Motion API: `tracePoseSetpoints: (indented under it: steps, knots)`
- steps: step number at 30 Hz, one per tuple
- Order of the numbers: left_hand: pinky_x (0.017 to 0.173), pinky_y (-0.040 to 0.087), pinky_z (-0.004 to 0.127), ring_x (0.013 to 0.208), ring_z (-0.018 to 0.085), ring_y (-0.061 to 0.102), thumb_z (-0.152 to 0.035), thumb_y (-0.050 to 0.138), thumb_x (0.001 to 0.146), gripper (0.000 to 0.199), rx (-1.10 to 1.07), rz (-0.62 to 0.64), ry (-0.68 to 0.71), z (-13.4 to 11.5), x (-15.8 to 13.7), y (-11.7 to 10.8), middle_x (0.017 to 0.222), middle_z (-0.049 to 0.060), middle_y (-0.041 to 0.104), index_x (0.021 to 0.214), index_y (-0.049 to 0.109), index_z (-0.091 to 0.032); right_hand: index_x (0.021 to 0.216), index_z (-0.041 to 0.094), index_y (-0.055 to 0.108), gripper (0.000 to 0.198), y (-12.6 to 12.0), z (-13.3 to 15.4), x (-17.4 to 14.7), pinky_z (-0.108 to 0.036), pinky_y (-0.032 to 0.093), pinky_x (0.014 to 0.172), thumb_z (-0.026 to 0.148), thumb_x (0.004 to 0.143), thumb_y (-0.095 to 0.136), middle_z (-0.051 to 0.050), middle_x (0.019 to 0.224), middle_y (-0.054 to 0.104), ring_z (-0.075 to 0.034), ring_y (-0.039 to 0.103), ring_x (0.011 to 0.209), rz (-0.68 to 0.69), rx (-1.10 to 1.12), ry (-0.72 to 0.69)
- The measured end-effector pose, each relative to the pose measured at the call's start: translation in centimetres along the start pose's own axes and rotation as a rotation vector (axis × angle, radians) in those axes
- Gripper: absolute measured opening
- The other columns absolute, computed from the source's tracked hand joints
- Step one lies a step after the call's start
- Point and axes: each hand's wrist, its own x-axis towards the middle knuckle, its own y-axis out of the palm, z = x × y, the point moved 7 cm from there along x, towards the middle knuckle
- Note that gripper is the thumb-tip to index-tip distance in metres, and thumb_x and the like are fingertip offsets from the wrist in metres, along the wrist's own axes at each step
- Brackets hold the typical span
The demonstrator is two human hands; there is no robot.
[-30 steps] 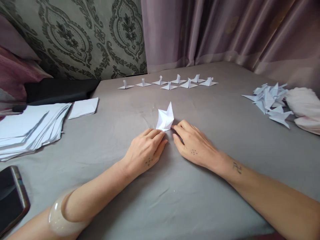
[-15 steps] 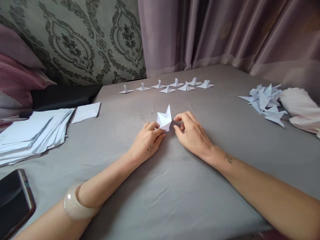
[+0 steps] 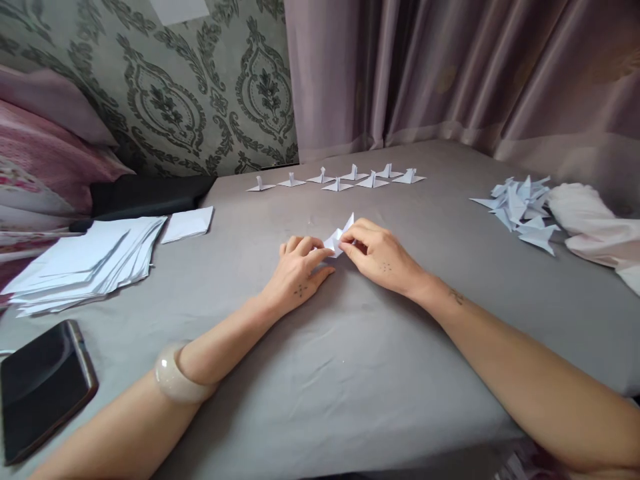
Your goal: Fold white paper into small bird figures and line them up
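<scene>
A small white folded paper piece (image 3: 333, 243) with a pointed tip is between my hands at the middle of the grey cloth. My right hand (image 3: 384, 259) pinches its right side between thumb and forefinger, covering part of it. My left hand (image 3: 294, 277) is at the left edge of the paper, its forefinger tip against or very close to it. The left thumb is spread away below, so that hand is open. A pale bangle (image 3: 183, 377) sits on my left wrist.
Several folded paper figures (image 3: 373, 180) stand in rows at the back. Further folded pieces (image 3: 523, 203) lie heaped at right, beside a pale cloth (image 3: 585, 213). Paper sheets (image 3: 95, 263), a smaller paper stack (image 3: 189, 223) and a phone (image 3: 47, 390) are at left.
My right hand has moved in and pinched the folded paper, which has turned and tilted. My left thumb and forefinger have come apart. The camera view has shifted slightly.
</scene>
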Motion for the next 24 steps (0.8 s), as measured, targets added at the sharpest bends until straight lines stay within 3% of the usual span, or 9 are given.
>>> tracePoseSetpoints:
  steps: [6, 9, 12, 16, 19, 21, 24]
  knots:
    - [0.088, 0.031, 0.038, 0.096, 0.019, 0.051, -0.028, 0.061, 0.090, 0.010, 0.053, -0.262, 0.058, -1.5, -0.3, -3.2, 0.096, 0.002, 0.070, 0.094, 0.069, -0.026, 0.077, 0.019, 0.067, 0.018, -2.1, 0.6, -0.8, -0.026, 0.040, 0.057, 0.036, 0.081, 0.062, 0.001, 0.071, 0.060, -0.009, 0.046, 0.054, -0.081, 0.223, 0.258]
    - [0.087, 0.030, 0.037, 0.093, 0.019, 0.053, -0.027, 0.062, 0.089, 0.009, 0.039, -0.303, 0.091, -2.3, -0.3, -4.0, 0.092, 0.001, 0.072, 0.092, 0.070, -0.027, 0.079, 0.020, 0.069, 0.023, -2.3, 0.5, -1.3, -0.026, 0.037, 0.052, 0.041, 0.080, 0.063, 0.003, 0.061, 0.057, -0.009, 0.044, 0.052, -0.041, 0.303, 0.345]
    - [0.085, 0.031, 0.037, 0.089, 0.018, 0.054, -0.025, 0.063, 0.088, 0.008, -0.027, -0.325, 0.084, -2.8, -0.3, -4.6, 0.087, 0.000, 0.072, 0.088, 0.071, -0.027, 0.082, 0.019, 0.070, 0.024, -2.6, 0.7, -1.6, -0.025, 0.039, 0.052, 0.043, 0.079, 0.064, 0.001, 0.066, 0.061, -0.009, 0.045, 0.053, -0.041, 0.367, 0.357]
    - [0.086, 0.036, 0.037, 0.086, 0.017, 0.055, -0.025, 0.064, 0.086, 0.007, -0.258, -0.310, -0.093, -2.5, -0.2, -4.9, 0.085, 0.000, 0.071, 0.084, 0.070, -0.025, 0.097, 0.020, 0.069, 0.024, -4.6, 2.0, -1.9, -0.025, 0.044, 0.056, 0.038, 0.083, 0.062, -0.002, 0.083, 0.066, -0.010, 0.053, 0.060, -0.270, 0.343, 0.248]
    - [0.082, 0.042, 0.033, 0.085, 0.018, 0.057, -0.032, 0.064, 0.085, 0.011, -0.570, -0.250, -0.302, -1.7, -0.4, -4.3, 0.085, 0.001, 0.069, 0.082, 0.070, -0.023, 0.093, 0.022, 0.069, 0.015, -6.1, 3.9, -2.6, -0.026, 0.046, 0.062, 0.030, 0.088, 0.057, -0.001, 0.085, 0.066, -0.011, 0.056, 0.065, -0.440, 0.204, 0.089]
    - [0.075, 0.045, 0.030, 0.079, 0.016, 0.058, -0.037, 0.064, 0.084, 0.017, -0.801, -0.209, -0.445, -1.3, -0.7, -3.7, 0.083, 0.002, 0.069, 0.083, 0.070, -0.021, 0.091, 0.023, 0.068, 0.012, -6.4, 5.1, -3.0, -0.028, 0.047, 0.067, 0.025, 0.088, 0.056, -0.002, 0.087, 0.066, -0.013, 0.057, 0.071, -0.488, 0.102, -0.033]
    - [0.067, 0.046, 0.027, 0.072, 0.014, 0.057, -0.038, 0.066, 0.082, 0.021, -1.058, -0.166, -0.583, -1.2, -1.0, -2.8, 0.081, 0.003, 0.068, 0.084, 0.070, -0.018, 0.091, 0.025, 0.068, 0.012, -5.7, 6.2, -3.2, -0.033, 0.047, 0.077, 0.021, 0.088, 0.057, -0.003, 0.087, 0.067, -0.017, 0.059, 0.081, -0.447, -0.045, -0.177]
